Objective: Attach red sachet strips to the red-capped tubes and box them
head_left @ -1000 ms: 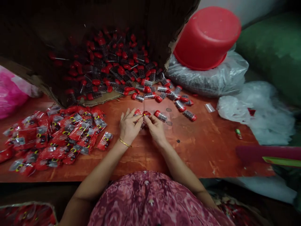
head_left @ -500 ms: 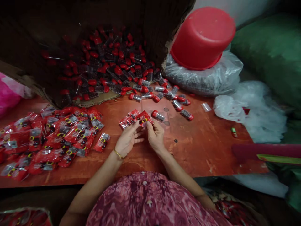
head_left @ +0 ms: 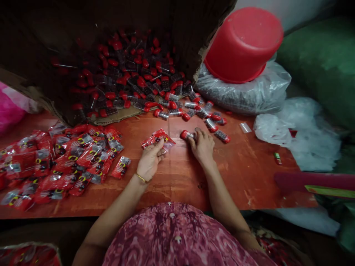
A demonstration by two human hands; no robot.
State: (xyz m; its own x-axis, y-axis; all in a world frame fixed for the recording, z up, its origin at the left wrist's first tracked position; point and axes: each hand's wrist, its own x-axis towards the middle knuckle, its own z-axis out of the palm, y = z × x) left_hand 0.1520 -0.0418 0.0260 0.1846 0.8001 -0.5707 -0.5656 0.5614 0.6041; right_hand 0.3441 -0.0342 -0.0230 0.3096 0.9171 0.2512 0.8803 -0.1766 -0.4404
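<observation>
Right hand [head_left: 204,147] nearer: one red-capped tube [head_left: 188,135] on the desk [head_left: 177,177], just left of its fingers, long axis roughly crosswise, clear end towards the hand; whether gripped, cannot tell. Left hand [head_left: 149,162] pinches a red packet [head_left: 168,139]. Count: one stray packet [head_left: 121,167], one upturned tub [head_left: 245,44]; packet heap [head_left: 66,155] too overlapped.

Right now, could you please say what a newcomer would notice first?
The upturned red tub, atop a clear plastic bag at back right, would probably strike first. Next come red-capped tubes spilling from the cardboard box at the back, then, at centre, the left hand holding a red packet.
</observation>
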